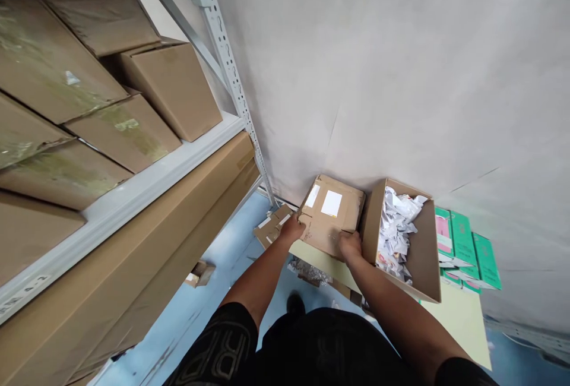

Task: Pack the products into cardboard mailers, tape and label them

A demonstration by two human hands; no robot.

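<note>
Holding the labelled box (333, 208) by its near side at the left end of the table (465, 315), the left hand (291, 229) and right hand (350, 245) appear to position it; the next move likely calls for level support.

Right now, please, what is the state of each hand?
Left hand: closed on the flat brown cardboard box, near-left corner.
Right hand: closed on its near-right corner.

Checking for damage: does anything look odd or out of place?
The cardboard box being held looks scuffed, with dark marks near the left hand. A small carton lies on the floor, unlike the shelved boxes.
</note>
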